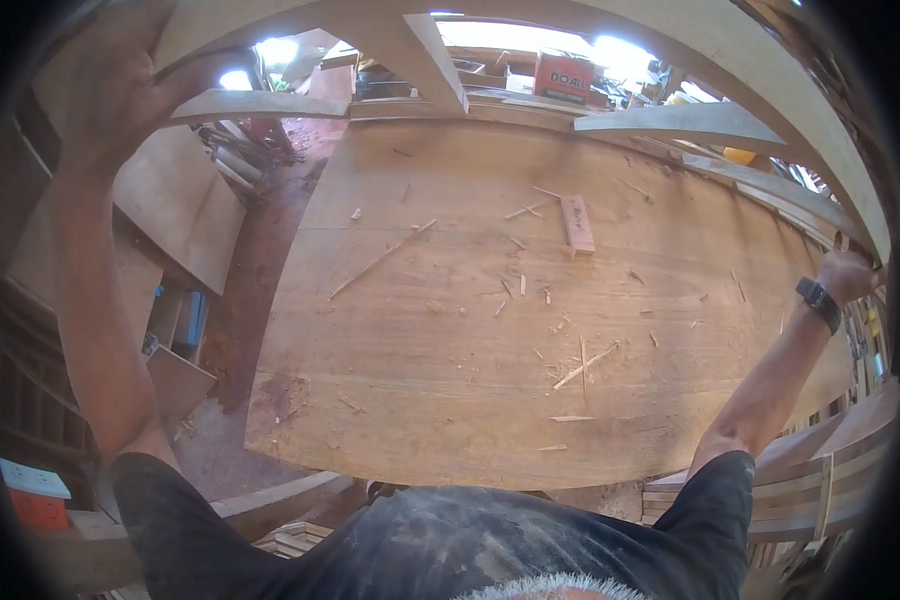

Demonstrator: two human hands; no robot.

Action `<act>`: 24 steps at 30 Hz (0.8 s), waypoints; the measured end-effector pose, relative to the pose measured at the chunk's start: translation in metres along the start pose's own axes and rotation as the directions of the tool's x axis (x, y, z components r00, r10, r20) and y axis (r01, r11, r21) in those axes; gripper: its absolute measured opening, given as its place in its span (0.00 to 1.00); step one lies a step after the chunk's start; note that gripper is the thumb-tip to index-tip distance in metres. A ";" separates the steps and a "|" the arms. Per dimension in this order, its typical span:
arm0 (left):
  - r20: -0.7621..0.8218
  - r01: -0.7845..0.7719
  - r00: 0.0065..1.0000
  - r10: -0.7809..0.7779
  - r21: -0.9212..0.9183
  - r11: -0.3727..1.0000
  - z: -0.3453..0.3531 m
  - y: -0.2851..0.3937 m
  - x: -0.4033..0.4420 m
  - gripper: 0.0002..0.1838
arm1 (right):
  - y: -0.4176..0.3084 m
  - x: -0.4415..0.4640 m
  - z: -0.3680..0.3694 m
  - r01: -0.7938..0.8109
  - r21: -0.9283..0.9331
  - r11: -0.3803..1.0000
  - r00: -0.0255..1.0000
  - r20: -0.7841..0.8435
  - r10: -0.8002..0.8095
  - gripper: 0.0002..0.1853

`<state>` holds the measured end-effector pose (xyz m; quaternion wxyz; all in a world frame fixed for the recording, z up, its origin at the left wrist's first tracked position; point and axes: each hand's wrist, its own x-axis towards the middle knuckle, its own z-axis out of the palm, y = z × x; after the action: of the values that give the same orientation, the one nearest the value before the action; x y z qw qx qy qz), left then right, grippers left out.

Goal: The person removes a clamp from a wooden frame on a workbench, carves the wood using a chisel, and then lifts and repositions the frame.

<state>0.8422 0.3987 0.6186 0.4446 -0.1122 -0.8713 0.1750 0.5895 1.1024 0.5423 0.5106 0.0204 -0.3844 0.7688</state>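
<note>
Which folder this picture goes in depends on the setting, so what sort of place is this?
Probably a woodworking shop: wood splinters litter a broad wooden tabletop, with a large curved wooden frame above and stacked wooden strips beside it.

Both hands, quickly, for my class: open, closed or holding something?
Left hand: holding the wooden frame, fingertips hidden.
Right hand: closed on the frame's right side.
</note>
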 end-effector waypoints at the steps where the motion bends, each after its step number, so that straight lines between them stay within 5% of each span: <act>1: 0.050 -0.022 0.999 0.023 -0.020 1.000 -0.006 0.004 0.004 0.36 | -0.002 -0.004 0.001 0.006 0.033 0.999 1.000 0.030 -0.007 0.38; 6: -0.017 -0.111 0.993 0.113 0.096 0.989 -0.020 0.006 -0.005 0.34 | -0.019 -0.038 0.014 0.019 0.065 0.998 0.997 0.074 -0.024 0.38; 10: -0.019 0.102 0.995 -0.103 -0.038 0.994 -0.040 -0.043 -0.036 0.34 | -0.037 -0.069 0.036 0.125 0.104 0.987 0.987 0.091 -0.134 0.33; 17: -0.006 0.339 0.940 -0.341 0.128 0.932 -0.122 -0.149 -0.085 0.33 | -0.033 -0.048 0.037 0.145 0.128 0.981 0.966 0.195 -0.168 0.30; 24: -0.033 0.455 0.887 -0.460 0.230 0.860 -0.143 -0.181 -0.094 0.33 | -0.021 -0.003 0.061 0.192 0.008 0.981 0.911 0.371 -0.181 0.31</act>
<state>1.0063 0.2293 0.7004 0.4733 0.1522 -0.8516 0.1660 0.5855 1.0661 0.5957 0.5002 0.1943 -0.4811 0.6933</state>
